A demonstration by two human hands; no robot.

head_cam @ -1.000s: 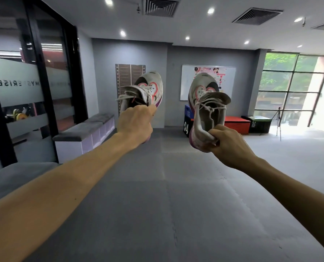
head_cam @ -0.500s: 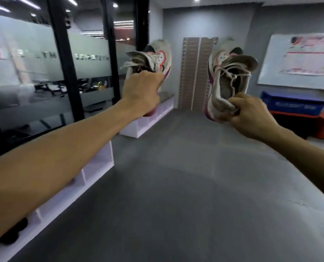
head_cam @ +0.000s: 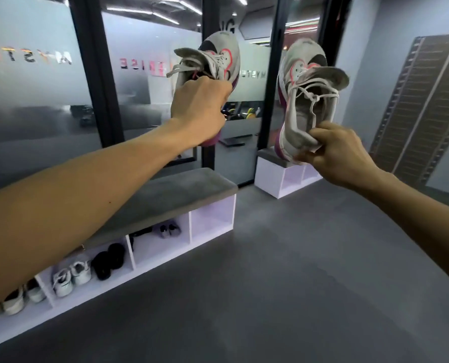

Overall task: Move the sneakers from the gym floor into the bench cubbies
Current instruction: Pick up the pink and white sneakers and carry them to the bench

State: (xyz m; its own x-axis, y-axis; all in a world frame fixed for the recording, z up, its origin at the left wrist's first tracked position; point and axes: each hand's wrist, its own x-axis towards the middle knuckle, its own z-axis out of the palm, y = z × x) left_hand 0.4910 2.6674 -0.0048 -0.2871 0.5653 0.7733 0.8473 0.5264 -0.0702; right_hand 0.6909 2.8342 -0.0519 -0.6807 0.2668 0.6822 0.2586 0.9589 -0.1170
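White sneakers: one in each hand, held up, upper centre of frame.
Left hand [head_cam: 200,111]: grips left sneaker [head_cam: 215,64].
Right hand [head_cam: 338,155]: pinches right sneaker [head_cam: 304,100] by the heel.
Bench [head_cam: 181,189]: lower left, shoes in cubbies.

A: From where does the single view look?
B: From the person's head, wide-angle, facing forward and slightly down along both outstretched arms.
A: How near?
B: The left hand [head_cam: 201,108] and right hand [head_cam: 336,150] sit close before the lens; the bench [head_cam: 165,195] and glass wall [head_cam: 35,87] lie farther, left of centre.
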